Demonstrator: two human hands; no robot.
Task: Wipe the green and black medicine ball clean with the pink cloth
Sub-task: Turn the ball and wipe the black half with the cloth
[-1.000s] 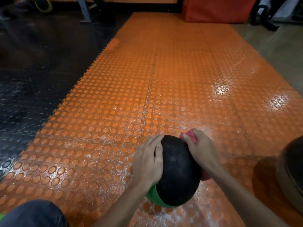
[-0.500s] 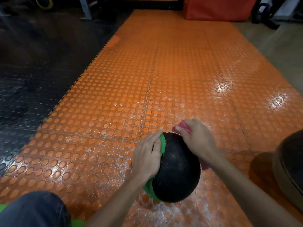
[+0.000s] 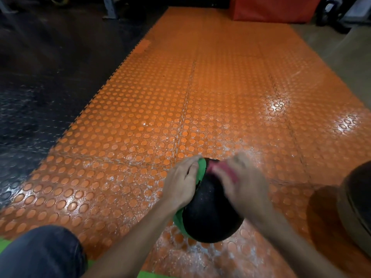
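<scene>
- I see the medicine ball [image 3: 210, 213] sitting on the orange studded mat [image 3: 200, 97], black face up and green panel on its left.
- The left hand [image 3: 180, 183] lies on the ball's left side, fingers straight, gripping nothing.
- The right hand [image 3: 243, 183] (blurred) clutches the pink cloth [image 3: 224, 171] against the ball's top.
- A second ball [image 3: 357, 207] sits to its right, apart.

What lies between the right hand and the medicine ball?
The pink cloth: in the head view the blurred right hand presses it against the top of the green and black medicine ball.
</scene>
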